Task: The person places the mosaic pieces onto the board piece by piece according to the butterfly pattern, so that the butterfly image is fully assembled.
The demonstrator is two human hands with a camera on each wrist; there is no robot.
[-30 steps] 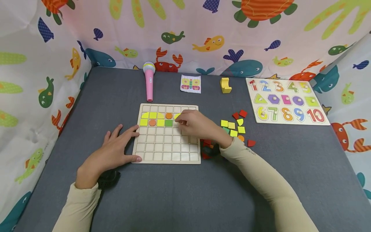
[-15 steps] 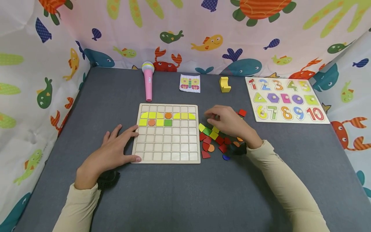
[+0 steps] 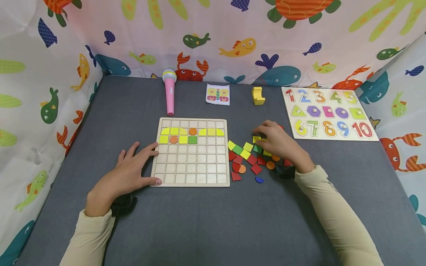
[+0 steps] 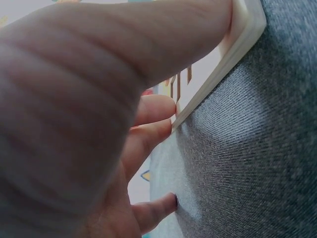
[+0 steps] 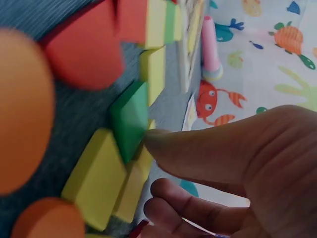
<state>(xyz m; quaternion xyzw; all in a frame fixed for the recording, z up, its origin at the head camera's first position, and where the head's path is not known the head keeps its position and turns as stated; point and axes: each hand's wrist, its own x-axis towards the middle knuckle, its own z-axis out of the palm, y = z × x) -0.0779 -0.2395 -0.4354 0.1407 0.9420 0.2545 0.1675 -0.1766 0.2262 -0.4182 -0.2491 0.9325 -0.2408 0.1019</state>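
The wooden grid board (image 3: 192,168) lies flat on the grey table (image 3: 199,225), its second and third rows from the far edge carrying yellow, orange and green set-in tiles (image 3: 192,140). The left hand (image 3: 123,177) is spread along the board's left side, its thumb on the near corner. Right of the board lie loose tiles (image 3: 252,159); over their far part the right hand (image 3: 281,143) reaches, thumb and visible fingertips apart, the thumb tip at a green tile (image 5: 130,119); contact cannot be told. Farther off are a pink microphone (image 3: 169,96), a patterned card (image 3: 217,95), a yellow block (image 3: 257,96) and, far right, a number board (image 3: 321,115).
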